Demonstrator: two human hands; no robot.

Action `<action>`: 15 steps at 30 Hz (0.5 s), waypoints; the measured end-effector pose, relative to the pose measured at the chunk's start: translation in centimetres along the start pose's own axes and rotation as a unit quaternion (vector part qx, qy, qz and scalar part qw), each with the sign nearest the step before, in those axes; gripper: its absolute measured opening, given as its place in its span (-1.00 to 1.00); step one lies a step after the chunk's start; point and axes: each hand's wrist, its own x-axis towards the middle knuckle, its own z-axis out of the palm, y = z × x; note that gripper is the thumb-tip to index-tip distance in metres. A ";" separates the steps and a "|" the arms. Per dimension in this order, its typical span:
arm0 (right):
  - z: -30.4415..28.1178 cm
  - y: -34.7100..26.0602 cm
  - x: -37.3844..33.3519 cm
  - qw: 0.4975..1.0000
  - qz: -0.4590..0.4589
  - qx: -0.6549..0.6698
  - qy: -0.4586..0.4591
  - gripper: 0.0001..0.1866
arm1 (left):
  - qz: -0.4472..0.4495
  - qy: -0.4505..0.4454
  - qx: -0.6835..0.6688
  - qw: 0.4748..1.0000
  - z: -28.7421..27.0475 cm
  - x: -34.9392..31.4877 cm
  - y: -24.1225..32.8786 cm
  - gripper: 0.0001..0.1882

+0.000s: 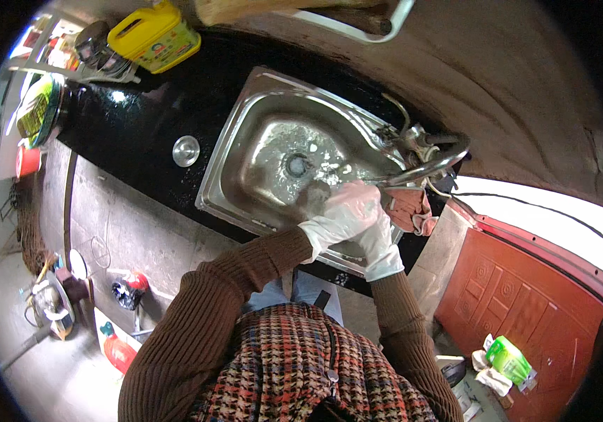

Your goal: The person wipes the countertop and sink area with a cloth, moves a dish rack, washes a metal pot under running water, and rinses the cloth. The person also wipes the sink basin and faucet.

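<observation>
My left hand point(339, 219) and my right hand point(379, 247), both in thin whitish gloves, are pressed together over the front right of a steel sink point(241, 133). Their fingers are closed against each other, and whatever may lie between them is hidden. Just beyond them is the spout of a curved metal faucet point(436, 166). Wet patches and foam-like white spots cover the basin floor around the round drain point(296, 165). A crumpled pink cloth point(411, 210) lies right of my hands, on the sink's right side.
A small round metal dish or lid point(186, 151) sits on the black counter point(150, 133) left of the sink. Farther back stands a yellow jug point(157, 39). A red panelled door point(519, 281) is at the right, with a green package point(509, 360) near it.
</observation>
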 end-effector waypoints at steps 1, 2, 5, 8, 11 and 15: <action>-0.5 -0.3 -0.5 0.972 -0.034 -0.234 -0.004 -0.36 | 0.040 0.076 -0.070 0.994 0.1 -0.8 0.2 -0.85; -0.7 -0.3 -0.9 0.967 -0.034 -0.252 -0.032 -0.36 | 0.047 0.082 -0.099 0.991 0.3 -1.3 0.3 -0.87; -0.7 0.5 -1.4 0.945 -0.041 -0.304 -0.110 -0.34 | 0.061 0.086 -0.150 0.983 0.7 -2.9 0.0 -0.89; 0.9 2.0 -1.3 0.946 -0.059 -0.297 -0.120 -0.37 | 0.087 0.126 -0.174 0.973 0.2 -3.9 -0.9 -0.88; 3.3 3.1 -1.1 0.982 0.143 0.113 0.045 -0.50 | -0.036 -0.053 -0.184 0.981 -2.4 -4.4 -3.2 -0.58; 5.4 3.3 -0.5 0.934 0.242 0.192 0.182 -0.49 | -0.082 -0.041 -0.074 0.993 -9.6 -4.9 -8.5 -0.23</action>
